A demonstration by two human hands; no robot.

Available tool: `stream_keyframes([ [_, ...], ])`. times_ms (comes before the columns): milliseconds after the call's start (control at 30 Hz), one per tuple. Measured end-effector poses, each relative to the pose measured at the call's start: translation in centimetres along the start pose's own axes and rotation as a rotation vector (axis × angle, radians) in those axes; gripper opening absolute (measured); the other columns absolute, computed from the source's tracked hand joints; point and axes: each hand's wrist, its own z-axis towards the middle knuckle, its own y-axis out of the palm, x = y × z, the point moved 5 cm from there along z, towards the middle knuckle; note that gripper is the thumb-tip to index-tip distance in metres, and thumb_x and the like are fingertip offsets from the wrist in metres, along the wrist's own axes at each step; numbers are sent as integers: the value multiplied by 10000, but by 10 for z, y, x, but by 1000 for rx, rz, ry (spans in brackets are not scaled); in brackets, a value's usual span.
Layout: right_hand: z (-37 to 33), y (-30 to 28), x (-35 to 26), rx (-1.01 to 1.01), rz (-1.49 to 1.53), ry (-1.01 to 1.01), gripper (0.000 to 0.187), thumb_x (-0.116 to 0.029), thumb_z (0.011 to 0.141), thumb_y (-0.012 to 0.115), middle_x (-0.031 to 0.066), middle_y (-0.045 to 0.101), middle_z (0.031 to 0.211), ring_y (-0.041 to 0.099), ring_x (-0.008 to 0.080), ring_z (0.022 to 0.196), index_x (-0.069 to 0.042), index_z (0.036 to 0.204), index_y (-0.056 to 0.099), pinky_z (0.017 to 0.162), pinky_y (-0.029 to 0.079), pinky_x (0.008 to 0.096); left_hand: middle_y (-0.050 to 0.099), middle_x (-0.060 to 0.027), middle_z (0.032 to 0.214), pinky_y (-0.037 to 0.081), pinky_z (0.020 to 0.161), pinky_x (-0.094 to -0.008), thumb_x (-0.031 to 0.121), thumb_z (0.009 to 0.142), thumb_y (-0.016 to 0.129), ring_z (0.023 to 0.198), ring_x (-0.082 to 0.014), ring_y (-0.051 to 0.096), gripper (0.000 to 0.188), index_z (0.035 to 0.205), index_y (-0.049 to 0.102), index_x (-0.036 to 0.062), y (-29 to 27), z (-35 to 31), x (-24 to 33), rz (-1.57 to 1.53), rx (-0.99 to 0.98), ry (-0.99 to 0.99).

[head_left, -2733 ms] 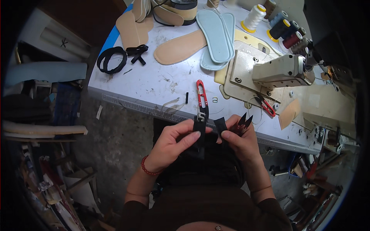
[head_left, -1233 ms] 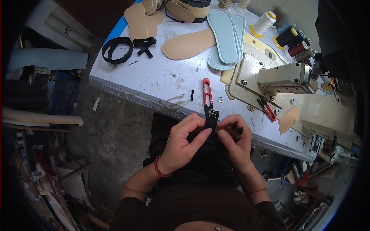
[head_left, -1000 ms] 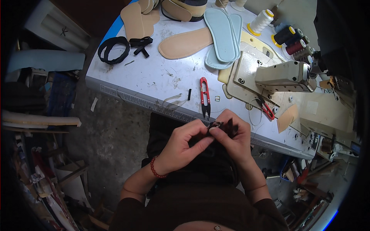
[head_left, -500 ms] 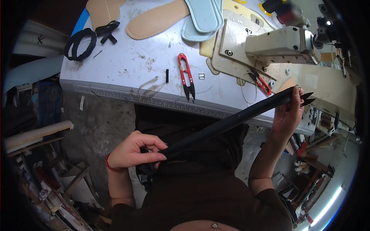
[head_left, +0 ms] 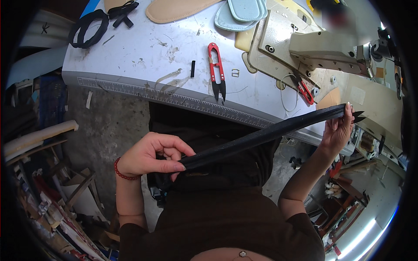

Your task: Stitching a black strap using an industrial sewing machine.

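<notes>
A long black strap [head_left: 265, 135] is stretched on a slant across my lap, its right end higher than its left. My left hand [head_left: 148, 155], with a red bead bracelet at the wrist, pinches its lower end between thumb and fingers. The upper end is gripped by my right hand [head_left: 338, 130]; dark pointed blades [head_left: 359, 116], like those of thread snips, stick out past these fingers, and their handle is mostly hidden. On the table lie red-handled thread snips [head_left: 214, 65], a small metal buckle [head_left: 235, 72] and a short black strip [head_left: 193, 68].
A sewing machine [head_left: 324, 48] fills the table's right side, with more red snips [head_left: 305, 92] beside it. Tan and pale blue insoles [head_left: 237, 24] lie at the back, a coiled black strap [head_left: 76, 35] at far left. A ruler [head_left: 174, 96] runs along the front edge.
Both hands keep hold of the strap, which now looks flatter and slightly less steep. The table appears higher in the picture as the view has shifted.
</notes>
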Motion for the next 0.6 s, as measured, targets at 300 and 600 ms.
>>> stream_keyframes([
  [300, 18, -13, -10, 32, -36, -30, 104, -81, 913, 588, -33, 497, 553, 333, 36, 398, -98, 810, 588, 409, 250, 186, 664, -44, 713, 460, 577, -155, -18, 821, 661, 630, -59, 632, 312, 1121, 587, -65, -3, -2, 5, 0, -47, 31],
  [600, 36, -36, -20, -53, -35, -1, 212, -113, 942, 550, -32, 479, 534, 323, 40, 393, -119, 731, 536, 396, 242, 194, 659, -33, 705, 448, 561, -139, -29, 809, 672, 616, -43, 621, 321, 1119, 594, -59, -4, -1, 8, 72, -54, -3],
])
